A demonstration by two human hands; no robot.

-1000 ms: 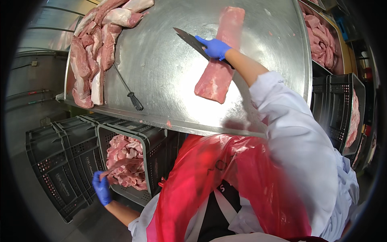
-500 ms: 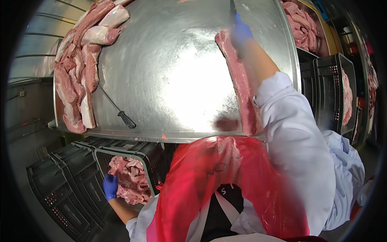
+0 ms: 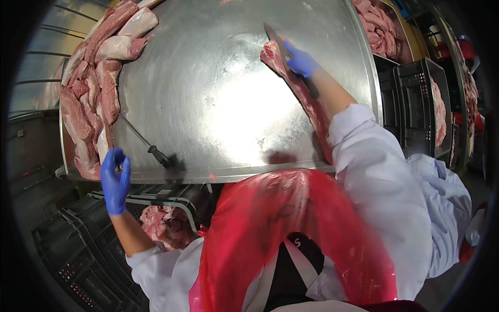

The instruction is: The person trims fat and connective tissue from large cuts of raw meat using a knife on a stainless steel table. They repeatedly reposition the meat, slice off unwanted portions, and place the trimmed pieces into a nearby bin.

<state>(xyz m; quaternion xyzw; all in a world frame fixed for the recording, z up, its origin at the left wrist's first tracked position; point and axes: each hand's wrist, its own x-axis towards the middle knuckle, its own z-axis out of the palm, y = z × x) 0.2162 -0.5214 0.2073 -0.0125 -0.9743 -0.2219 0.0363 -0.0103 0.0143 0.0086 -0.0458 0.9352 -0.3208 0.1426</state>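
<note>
My right hand [image 3: 301, 60], in a blue glove, is closed round a knife [image 3: 273, 35]; the blade points to the far left and the dark handle end sticks out below the hand. Under it, a long strip of pink meat [image 3: 301, 96] lies along the right of the metal table [image 3: 197, 104], its near part hidden by my sleeve. My left hand [image 3: 115, 182], also gloved blue, hangs empty near the table's front left edge, fingers loosely curled and the thumb apart. To its right on the table lies a sharpening steel [image 3: 160, 155] with a black handle.
A pile of meat pieces [image 3: 93, 99] runs down the table's left side. Below the front edge, a dark crate holds meat trimmings [image 3: 165, 226]. More crates [image 3: 410, 104] and a bin of meat [image 3: 374, 26] stand to the right.
My left hand has risen from the trimmings crate to the table's front left edge. My right hand with the knife has shifted left and nearer, and the strip's far end has moved left.
</note>
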